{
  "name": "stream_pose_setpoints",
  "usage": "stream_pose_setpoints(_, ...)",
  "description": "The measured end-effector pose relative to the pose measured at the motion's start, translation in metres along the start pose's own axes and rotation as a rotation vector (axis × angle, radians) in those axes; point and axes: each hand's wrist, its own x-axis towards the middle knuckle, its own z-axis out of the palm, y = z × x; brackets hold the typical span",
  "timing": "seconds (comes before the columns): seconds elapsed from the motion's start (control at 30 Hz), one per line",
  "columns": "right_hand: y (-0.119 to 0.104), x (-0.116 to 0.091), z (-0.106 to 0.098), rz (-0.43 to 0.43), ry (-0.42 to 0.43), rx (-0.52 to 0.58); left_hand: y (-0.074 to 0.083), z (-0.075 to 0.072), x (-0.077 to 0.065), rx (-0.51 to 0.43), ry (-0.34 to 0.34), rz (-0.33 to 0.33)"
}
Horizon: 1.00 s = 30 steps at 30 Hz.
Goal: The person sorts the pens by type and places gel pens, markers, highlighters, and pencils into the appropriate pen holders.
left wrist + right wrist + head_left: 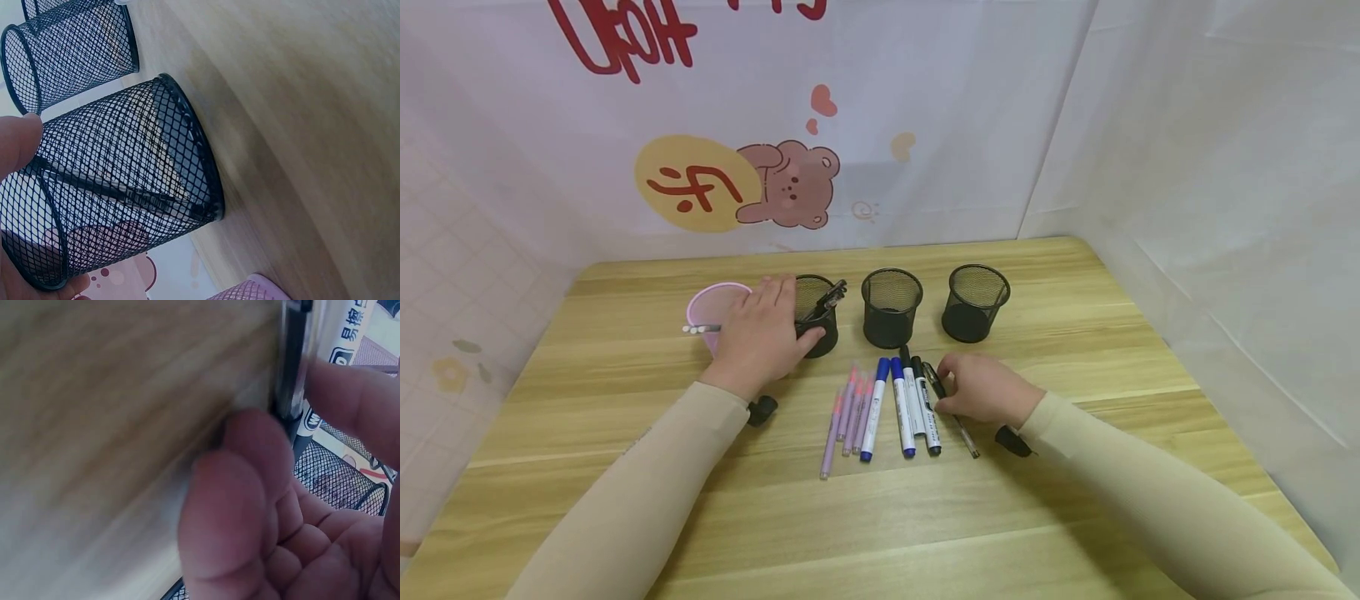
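Observation:
My left hand [763, 335] grips the rim of a black mesh pen cup [824, 340], which holds several black pens [831, 298]. In the left wrist view, the thumb [19, 144] rests at one side of that cup's mouth and fingertips show at the opposite side. A clear-barrelled pen with a black cap [968, 437] lies on the table, and my right hand [988, 390] pinches it between thumb and fingers. Close beside that pen lie black-capped markers [928, 421] and blue-capped markers [875, 408]. Several purple highlighters [832, 437] lie further left.
Two more black mesh cups [889, 325] stand in the back row, the other black cup [968, 321] being rightmost. A pink mesh cup [706, 307] with white-ended pens [702, 329] stands left, partly behind my left hand. A printed cloth [925, 192] hangs behind the wooden table [820, 542].

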Motion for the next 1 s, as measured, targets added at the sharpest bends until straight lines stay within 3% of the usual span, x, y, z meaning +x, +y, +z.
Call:
stream_pose_setpoints(0.47,-0.0003,0.0005,-0.0024,0.075,-0.033,0.089,0.0,-0.0008,-0.0003,-0.007,-0.008,-0.005)
stream_pose_setpoints(1.0,0.0071,0.0024,-0.0038,0.021,0.081,0.127,-0.0003,0.0005,0.0001,0.005,-0.005,-0.002)
